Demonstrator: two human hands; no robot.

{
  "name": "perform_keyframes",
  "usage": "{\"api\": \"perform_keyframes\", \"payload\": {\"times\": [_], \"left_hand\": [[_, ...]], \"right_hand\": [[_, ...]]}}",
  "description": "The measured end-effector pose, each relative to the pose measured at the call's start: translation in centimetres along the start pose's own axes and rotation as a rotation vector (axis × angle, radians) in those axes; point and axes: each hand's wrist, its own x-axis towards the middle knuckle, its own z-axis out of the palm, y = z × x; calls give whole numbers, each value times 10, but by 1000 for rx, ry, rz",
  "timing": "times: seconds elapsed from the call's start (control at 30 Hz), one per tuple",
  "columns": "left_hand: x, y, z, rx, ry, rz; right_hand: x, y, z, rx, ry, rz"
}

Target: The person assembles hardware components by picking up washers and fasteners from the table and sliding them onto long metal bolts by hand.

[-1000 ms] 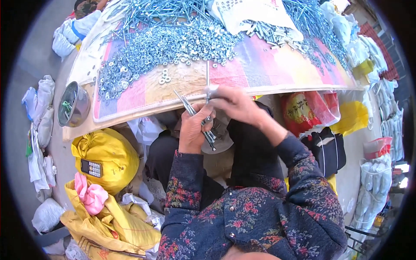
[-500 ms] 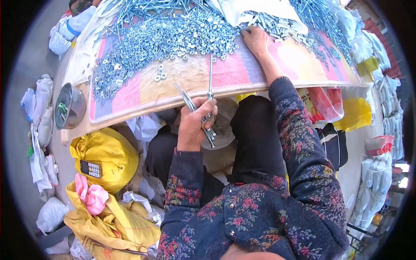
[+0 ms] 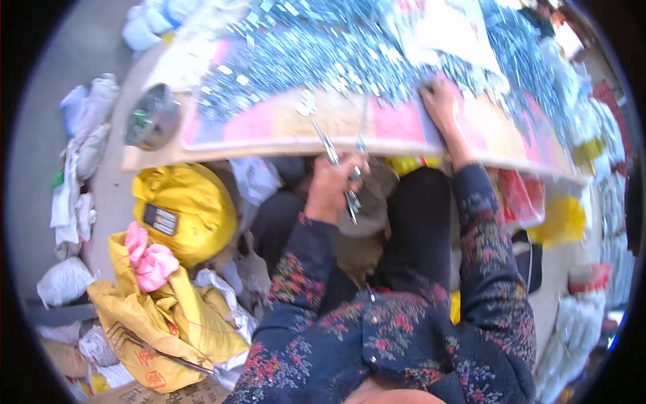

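My left hand [image 3: 332, 187] is closed round several thin silver bolts [image 3: 328, 145] in front of the table's near edge. One long bolt [image 3: 363, 121] stands apart from that bundle, pointing away from me over the table, with its near end at my thumb and fingers. Farther right, my right hand [image 3: 441, 106] reaches across the table, its fingers bent in at the near rim of the metal parts. What those fingertips hold is too blurred to make out. A wide heap of small silver nuts and washers [image 3: 303, 64] covers the middle of the table.
White sheeting [image 3: 444, 34] lies over part of the heap, beside short metal sleeves [image 3: 494, 79]. A metal bowl [image 3: 153, 118] stands at the table's left end. Below are yellow sacks [image 3: 192, 236], a phone [image 3: 160, 219] and pink cloth [image 3: 151, 259]. Bagged goods [image 3: 572, 330] line the right side.
The whole view has shifted and blurred, with the table appearing farther right. My left hand still grips the bolts, and my right hand stays at the edge of the heap.
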Motion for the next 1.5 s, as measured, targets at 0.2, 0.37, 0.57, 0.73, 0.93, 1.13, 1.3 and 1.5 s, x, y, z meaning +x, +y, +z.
{"api": "perform_keyframes", "payload": {"times": [0.2,0.37,0.57,0.73,0.93,1.13,1.3,1.5], "left_hand": [[-12,-3,-7,-76,7,-1],[-27,6,-14,-46,-9,28],[-36,15,-23,2,-1,-4],[-27,15,-22,14,-32,-41],[-18,14,-32,35,97,77],[-13,2,-20,-100,39,105],[-13,-4,-25,-36,179,90],[-4,10,-28,-164,89,26]], "right_hand": [[-28,-83,-39,543,-187,210],[-43,-156,-51,1063,-495,162],[-39,-165,-47,1142,-613,211],[-13,-164,-77,903,-758,-20],[-43,-177,-42,736,-706,-364],[-94,-149,-59,675,-386,-105],[-17,-53,-71,63,-175,-94],[123,35,-212,-733,524,28]]}}
